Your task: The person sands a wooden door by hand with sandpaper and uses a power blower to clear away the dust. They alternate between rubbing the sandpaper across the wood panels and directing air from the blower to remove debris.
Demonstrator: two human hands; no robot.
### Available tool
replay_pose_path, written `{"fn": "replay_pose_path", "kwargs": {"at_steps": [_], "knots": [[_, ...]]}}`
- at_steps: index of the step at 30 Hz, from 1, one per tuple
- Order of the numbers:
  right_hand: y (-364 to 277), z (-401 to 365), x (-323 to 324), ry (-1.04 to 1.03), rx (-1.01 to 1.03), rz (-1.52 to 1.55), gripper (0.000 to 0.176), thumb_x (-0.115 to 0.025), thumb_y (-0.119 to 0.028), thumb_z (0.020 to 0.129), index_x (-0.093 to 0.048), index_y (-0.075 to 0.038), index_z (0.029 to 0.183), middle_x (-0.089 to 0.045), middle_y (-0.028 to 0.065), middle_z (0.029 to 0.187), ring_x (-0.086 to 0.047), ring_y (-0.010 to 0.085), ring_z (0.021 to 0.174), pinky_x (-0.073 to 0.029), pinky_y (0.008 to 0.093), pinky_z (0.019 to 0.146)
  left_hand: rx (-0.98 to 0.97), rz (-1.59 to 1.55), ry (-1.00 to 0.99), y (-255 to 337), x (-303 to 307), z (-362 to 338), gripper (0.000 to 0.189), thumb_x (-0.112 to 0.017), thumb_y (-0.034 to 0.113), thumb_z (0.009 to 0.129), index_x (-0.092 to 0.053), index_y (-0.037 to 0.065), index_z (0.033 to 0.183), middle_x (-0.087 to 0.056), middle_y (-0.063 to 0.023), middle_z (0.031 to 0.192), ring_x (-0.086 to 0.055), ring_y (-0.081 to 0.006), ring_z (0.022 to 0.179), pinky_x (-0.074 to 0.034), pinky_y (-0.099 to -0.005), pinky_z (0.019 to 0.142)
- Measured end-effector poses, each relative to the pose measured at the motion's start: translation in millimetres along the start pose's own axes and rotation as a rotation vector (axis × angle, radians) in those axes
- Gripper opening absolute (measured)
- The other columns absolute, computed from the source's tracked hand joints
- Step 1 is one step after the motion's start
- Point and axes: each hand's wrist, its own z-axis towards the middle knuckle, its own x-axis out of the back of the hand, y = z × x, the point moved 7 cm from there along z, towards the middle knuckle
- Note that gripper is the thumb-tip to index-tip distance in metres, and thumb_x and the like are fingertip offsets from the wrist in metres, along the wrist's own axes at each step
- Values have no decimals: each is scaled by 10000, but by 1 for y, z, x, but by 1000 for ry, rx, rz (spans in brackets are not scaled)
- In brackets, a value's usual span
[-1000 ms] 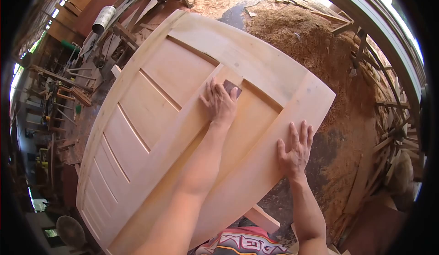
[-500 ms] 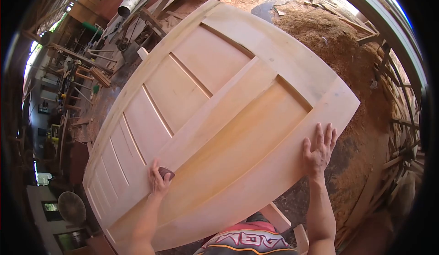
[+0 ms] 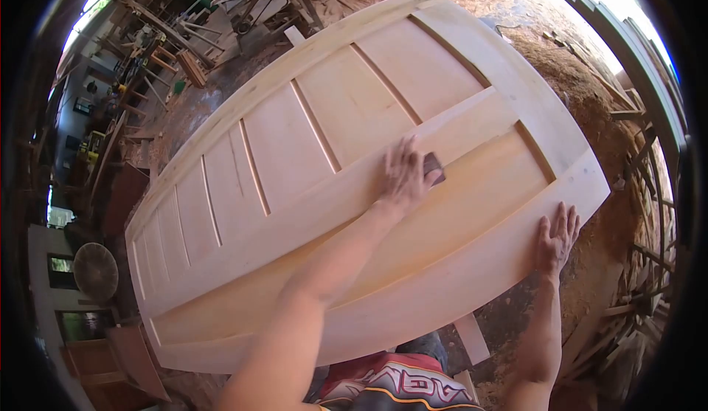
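Note:
A large pale wooden panelled door (image 3: 310, 138) lies flat in front of me. My left hand (image 3: 402, 173) presses a small dark sanding block (image 3: 433, 167) onto the door's middle rail, fingers curled over it. My right hand (image 3: 557, 240) lies flat with spread fingers on the near edge stile at the right. The door's panels run away to the left.
Sawdust and wood shavings (image 3: 590, 108) cover the ground to the right. Workshop benches, timber and tools (image 3: 184, 35) crowd the far left. A round fan (image 3: 96, 271) stands at lower left. A wooden support leg (image 3: 472, 337) shows under the door's near edge.
My left hand slid the sanding block back along the middle rail, from the near left end toward the right. My right hand stayed flat on the edge. My view shifted.

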Motion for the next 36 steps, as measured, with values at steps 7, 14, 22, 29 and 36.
{"fn": "replay_pose_path", "kwargs": {"at_steps": [7, 14, 22, 29, 36], "knots": [[19, 6, -20, -33, 39, -153, 601, -535, -406, 1031, -434, -177, 1578, -293, 158, 1683, -215, 380, 1558, -168, 485, 1272, 281, 267, -106, -244, 221, -362, 722, -623, 517, 973, -376, 10, 1424, -418, -234, 1550, -446, -443, 1385, -295, -609, 1134], [18, 8, -24, -45, -12, -221, 640, -519, -458, 1027, -416, -167, 1587, -279, 174, 1685, -204, 403, 1557, -157, 491, 1274, 121, 178, -157, -238, 198, -335, 637, -581, 530, 998, -370, 31, 1333, -346, -250, 1603, -370, -468, 1457, -232, -709, 1162], [-20, -4, 3, -7, -75, -71, 657, -641, -415, 958, -497, -126, 1530, -330, 205, 1652, -237, 413, 1543, -214, 483, 1268, -17, 8, -33, -27, 31, -43, 748, -626, 436, 996, -281, 17, 1510, -332, -206, 1586, -287, -424, 1503, -205, -728, 1160], [-19, 3, 15, -30, -107, 34, 646, -673, -381, 934, -522, -120, 1505, -352, 198, 1641, -243, 409, 1543, -236, 482, 1263, 7, 40, 40, 122, -98, 165, 628, -553, 490, 1021, -400, -8, 1372, -383, -232, 1565, -293, -390, 1519, -170, -725, 1179], [-7, 14, 9, -2, -57, -33, 660, -653, -400, 944, -512, -97, 1513, -363, 211, 1633, -266, 423, 1529, -229, 499, 1259, 37, 36, 63, 36, -33, 48, 707, -611, 481, 996, -349, 19, 1463, -377, -219, 1574, -292, -392, 1517, -188, -713, 1179]]}}
